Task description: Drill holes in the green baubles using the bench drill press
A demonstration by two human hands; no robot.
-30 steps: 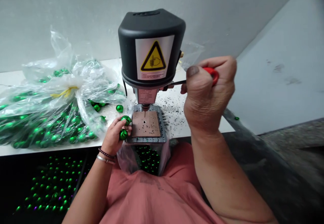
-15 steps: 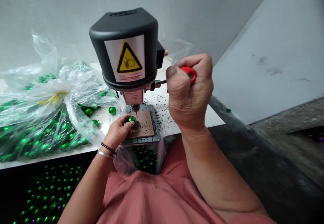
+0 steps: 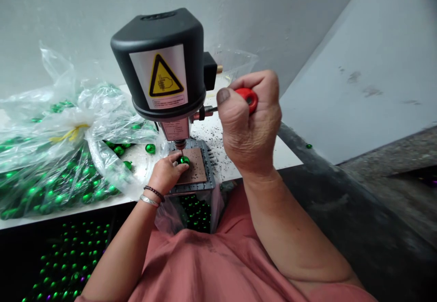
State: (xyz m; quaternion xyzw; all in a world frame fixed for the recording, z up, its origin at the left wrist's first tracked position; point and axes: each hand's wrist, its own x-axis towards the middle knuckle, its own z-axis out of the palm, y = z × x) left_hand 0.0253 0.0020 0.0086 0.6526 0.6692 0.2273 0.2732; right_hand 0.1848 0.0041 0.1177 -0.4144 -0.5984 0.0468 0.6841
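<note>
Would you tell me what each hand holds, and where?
The left hand pinches a shiny green bauble by its sides; the right hand grips a red lever handle.

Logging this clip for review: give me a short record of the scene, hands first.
Left hand: holds a shiny green ball under the drill bit
Right hand: grips the red-handled feed lever
Machine: bench drill, with a brown plate on its base
Nearby: plastic bag of green balls, black shavings
</note>
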